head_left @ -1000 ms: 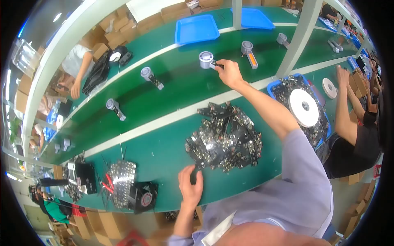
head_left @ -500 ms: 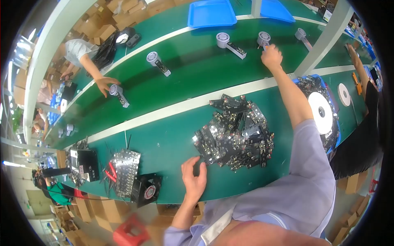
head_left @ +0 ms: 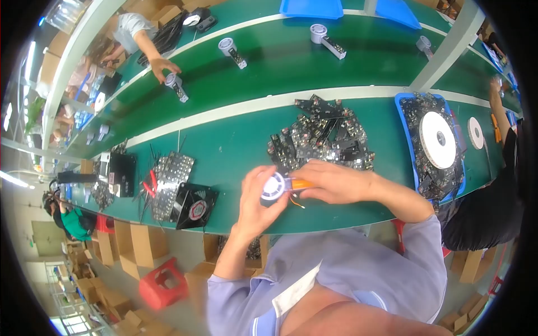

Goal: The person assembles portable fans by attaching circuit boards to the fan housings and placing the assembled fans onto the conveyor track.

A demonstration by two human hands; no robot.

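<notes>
A small lavender handheld fan (head_left: 274,187) is held over the bench's front part, its round vented head facing up. My left hand (head_left: 252,203) is wrapped round the head. My right hand (head_left: 334,180) grips the handle end, where an orange battery-like piece (head_left: 301,183) shows. Thin wires (head_left: 297,204) dangle below the handle. Just beyond my hands lies a heap of black circuit boards (head_left: 330,131). Similar fans, such as one with a board in its handle (head_left: 328,42), lie spaced along the green belt (head_left: 269,67).
A blue tray (head_left: 404,134) of boards with a white reel (head_left: 437,140) stands right. Left are a sheet of boards (head_left: 171,176), red-handled pliers (head_left: 150,185) and a black boxed fan (head_left: 193,206). Across the belt, another person's hand (head_left: 163,68) touches a fan. A post (head_left: 448,47) rises at right.
My right hand has come back from the belt with a fan, and my left hand now holds its head. The view has shifted; the other person's hand stays at a fan.
</notes>
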